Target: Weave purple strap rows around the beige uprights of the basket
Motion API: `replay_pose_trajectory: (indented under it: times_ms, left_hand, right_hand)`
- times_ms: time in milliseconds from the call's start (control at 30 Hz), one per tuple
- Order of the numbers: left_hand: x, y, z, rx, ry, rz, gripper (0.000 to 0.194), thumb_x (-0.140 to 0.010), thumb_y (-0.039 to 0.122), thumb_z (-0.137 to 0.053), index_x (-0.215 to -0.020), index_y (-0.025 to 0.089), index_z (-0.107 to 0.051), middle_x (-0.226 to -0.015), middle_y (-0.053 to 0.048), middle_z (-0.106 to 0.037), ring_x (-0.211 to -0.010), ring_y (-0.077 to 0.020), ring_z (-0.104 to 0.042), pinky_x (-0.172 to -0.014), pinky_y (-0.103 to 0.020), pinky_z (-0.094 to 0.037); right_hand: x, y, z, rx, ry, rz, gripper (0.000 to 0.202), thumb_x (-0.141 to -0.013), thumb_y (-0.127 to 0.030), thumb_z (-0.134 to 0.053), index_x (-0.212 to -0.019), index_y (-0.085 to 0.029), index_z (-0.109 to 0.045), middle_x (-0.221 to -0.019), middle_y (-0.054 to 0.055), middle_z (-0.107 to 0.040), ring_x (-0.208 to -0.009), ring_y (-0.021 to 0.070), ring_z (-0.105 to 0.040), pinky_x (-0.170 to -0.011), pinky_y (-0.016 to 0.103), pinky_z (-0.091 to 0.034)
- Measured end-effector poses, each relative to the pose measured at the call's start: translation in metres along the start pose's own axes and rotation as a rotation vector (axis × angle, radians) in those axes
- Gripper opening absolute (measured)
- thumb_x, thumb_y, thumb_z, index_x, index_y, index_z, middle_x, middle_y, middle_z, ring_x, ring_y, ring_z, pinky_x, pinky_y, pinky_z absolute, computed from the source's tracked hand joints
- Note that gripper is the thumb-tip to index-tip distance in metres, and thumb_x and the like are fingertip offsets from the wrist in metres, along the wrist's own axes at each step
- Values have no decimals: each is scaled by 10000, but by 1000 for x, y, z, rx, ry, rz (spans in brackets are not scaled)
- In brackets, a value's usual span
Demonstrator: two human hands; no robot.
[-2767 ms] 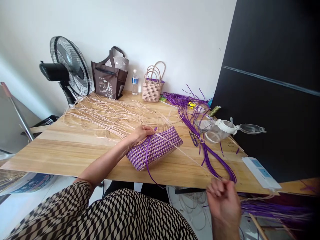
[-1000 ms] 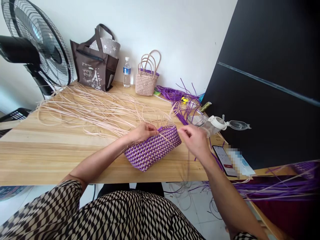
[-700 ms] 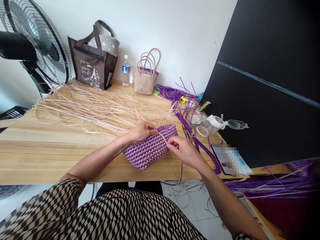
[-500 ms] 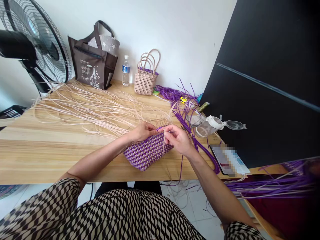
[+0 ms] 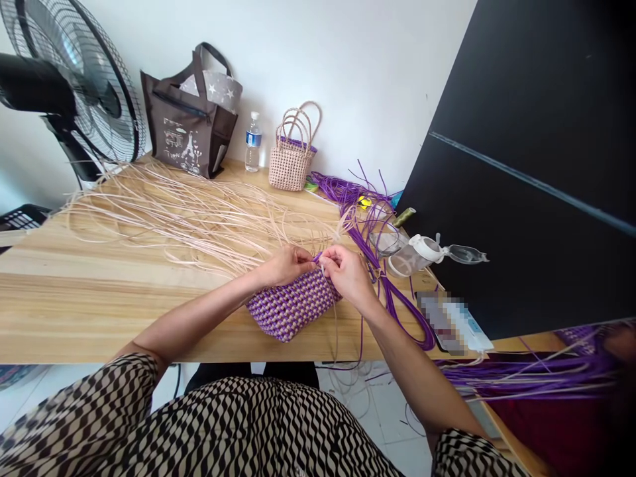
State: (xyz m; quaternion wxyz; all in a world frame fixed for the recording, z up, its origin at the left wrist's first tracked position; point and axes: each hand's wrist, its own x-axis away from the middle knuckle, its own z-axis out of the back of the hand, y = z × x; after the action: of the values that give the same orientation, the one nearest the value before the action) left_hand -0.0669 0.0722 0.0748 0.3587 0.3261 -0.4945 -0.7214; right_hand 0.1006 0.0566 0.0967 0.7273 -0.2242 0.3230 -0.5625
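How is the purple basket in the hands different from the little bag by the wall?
The purple basket is purple and pale all over, but the little bag is mostly pale, with purple near the top. The purple basket is held tilted, while the little bag stands upright. The little bag has looped handles; none show on the purple basket. Both are woven.

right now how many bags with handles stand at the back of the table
2: the dark tote beside the fan, and the small beige woven bag just right of the water bottle. More could be hidden behind them.
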Motion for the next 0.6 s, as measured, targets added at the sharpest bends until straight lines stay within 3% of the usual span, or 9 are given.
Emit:
replay_pose_trajectory:
  times_ms: [100, 233, 367, 433, 500, 600]
  left_hand:
    - [0, 2, 0, -3, 4, 8, 289, -774, 348, -511, -650, 102, -599, -562, 28, -450, -548, -78, -362, -525, -213, -298]
    - [0, 2, 0, -39, 28, -1, 286, -770, 338, -509, -621, 107, -587, -541, 36, -433, -536, -78, -355, -518, -213, -292]
    - [0, 1, -1, -75, 26, -8, 272, -770, 318, -500, -617, 109, -583, -539, 38, -431, -538, -78, -359, -522, -212, -294]
    - [0, 1, -1, -87, 28, -12, 270, -773, 309, -492, -619, 108, -585, -540, 38, -433, -538, -77, -360, -525, -212, -296]
    - [0, 1, -2, -105, 42, -16, 275, -771, 304, -491, -600, 107, -580, -532, 38, -427, -535, -76, -357, -521, -210, -292]
    - [1, 1, -2, -114, 54, -21, 267, -767, 297, -492, -608, 107, -591, -535, 37, -439, -538, -78, -367, -523, -209, -296]
  right_hand:
    - [0, -3, -4, 52, 92, 40, 139, -762, -215, -549, -901, -201, -548, -680, -2, -657, -637, 161, -613, -668, 291, -460]
    - [1, -2, -6, 61, 111, 103, 233, -766, -174, -541, -996, -207, -524, -784, 24, -679, -771, 186, -648, -772, 335, -476]
    - [-1, 1, -8, -4, 182, 92, 318, -725, -210, -610, -1031, -183, -528, -989, 88, -644, -710, 167, -647, -734, 332, -509]
    - [-2, 0, -9, -21, 207, 84, 288, -717, -236, -630, -988, -175, -555, -959, 85, -648, -694, 165, -643, -716, 324, -513]
    - [-3, -3, -7, -33, 172, 79, 187, -732, -262, -623, -894, -172, -597, -860, 64, -668, -705, 166, -643, -704, 304, -509]
    - [-9, -9, 0, 27, 15, 81, 118, -742, -282, -614, -751, -168, -643, -753, 39, -682, -688, 155, -629, -664, 270, -479]
